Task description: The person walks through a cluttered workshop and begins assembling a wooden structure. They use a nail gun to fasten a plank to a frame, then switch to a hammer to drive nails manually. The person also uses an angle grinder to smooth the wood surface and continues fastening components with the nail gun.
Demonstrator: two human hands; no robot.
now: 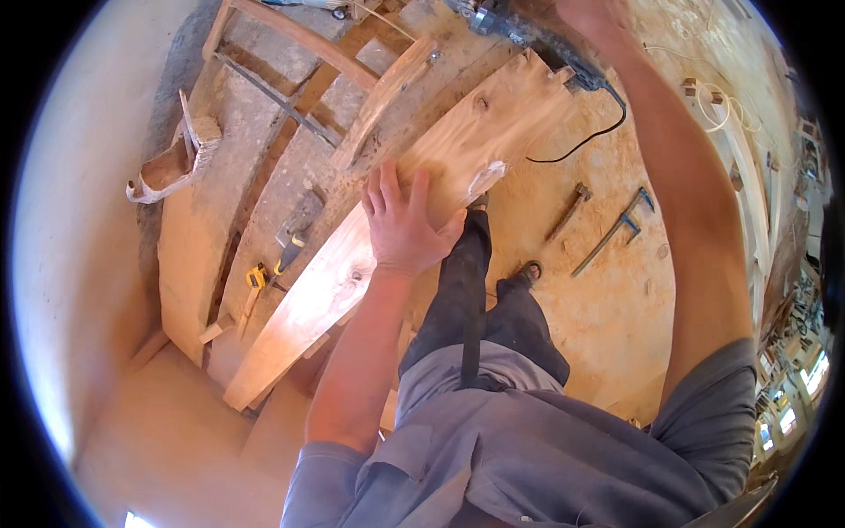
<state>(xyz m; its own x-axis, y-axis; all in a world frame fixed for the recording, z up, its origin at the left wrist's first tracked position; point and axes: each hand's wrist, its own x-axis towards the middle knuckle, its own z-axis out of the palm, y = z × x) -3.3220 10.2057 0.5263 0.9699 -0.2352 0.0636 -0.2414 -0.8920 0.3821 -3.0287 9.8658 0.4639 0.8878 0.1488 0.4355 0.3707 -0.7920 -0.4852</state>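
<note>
slanting a long wooden plank (330,280) from its narrow end at lower left to its broad end at upper right, with its long axis on the diagonal. showing beside it a dusty brown floor (607,326) bearing a blue-fitted clamp (627,218), with a pale wall (88,220) at far left. lying under the left hand (405,222), spread and unclenched near mid-length, and with its broad end near the right hand (597,16), too cropped to tell whether grasping the power tool (547,46).
</note>
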